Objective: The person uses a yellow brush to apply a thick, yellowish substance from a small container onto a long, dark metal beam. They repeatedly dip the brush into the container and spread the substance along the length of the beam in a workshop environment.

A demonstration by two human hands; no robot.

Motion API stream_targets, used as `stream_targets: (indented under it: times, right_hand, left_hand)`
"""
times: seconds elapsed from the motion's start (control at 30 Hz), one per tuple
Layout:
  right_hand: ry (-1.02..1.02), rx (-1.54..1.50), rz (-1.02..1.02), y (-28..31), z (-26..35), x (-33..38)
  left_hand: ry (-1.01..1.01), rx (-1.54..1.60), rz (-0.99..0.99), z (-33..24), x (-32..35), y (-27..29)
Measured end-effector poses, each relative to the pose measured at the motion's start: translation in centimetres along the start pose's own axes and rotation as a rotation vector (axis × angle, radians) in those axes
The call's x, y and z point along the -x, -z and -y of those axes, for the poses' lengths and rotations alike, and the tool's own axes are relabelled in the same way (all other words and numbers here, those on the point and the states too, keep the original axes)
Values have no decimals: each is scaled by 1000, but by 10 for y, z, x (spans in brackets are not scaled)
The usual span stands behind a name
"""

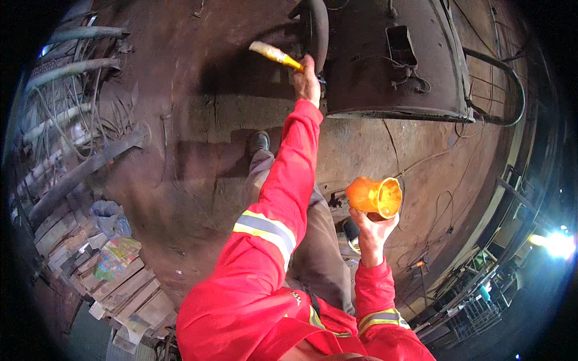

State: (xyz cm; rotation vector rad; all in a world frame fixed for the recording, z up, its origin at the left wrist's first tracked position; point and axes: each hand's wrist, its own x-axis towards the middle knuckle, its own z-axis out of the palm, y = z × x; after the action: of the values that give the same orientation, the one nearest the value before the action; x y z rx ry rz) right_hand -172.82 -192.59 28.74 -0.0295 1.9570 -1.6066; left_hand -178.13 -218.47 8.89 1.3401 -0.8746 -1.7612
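My left hand (308,84) is stretched far forward, its fingers closed around what looks like a paintbrush (277,55) with a yellow shaft and a pale, wide end pointing left. Just past that hand, a thick curved pipe (319,36) runs beside a large dark metal housing (391,72); whether the hand touches the pipe I cannot tell. On the right, nearer my body, my right hand (374,234) grips an orange plastic pot (364,194) from below. The pot is tilted, its round mouth facing right. Its contents are not clear.
A dark container (351,231) with a pale rim shows beside my leg. Thick pipes (84,171) and tangled cables stand at left, above stacked boards (129,289) with plastic bags. Thin cables (427,159) trail over the brown floor. A bright lamp (560,245) glares at right.
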Motion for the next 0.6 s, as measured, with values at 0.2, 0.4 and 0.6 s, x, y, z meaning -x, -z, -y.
stream_targets:
  times: [0.2, 0.4, 0.6]
  right_hand:
    - [0, 74, 21, 9, -4, 6]
    - [-42, -91, -14, 3, 22, 15]
    - [49, -87, -105, 3, 31, 14]
  left_hand:
    - [88, 14, -32, -1, 22, 5]
    - [106, -71, -119, 14, 24, 13]
    - [-18, -110, -136, 27, 7, 22]
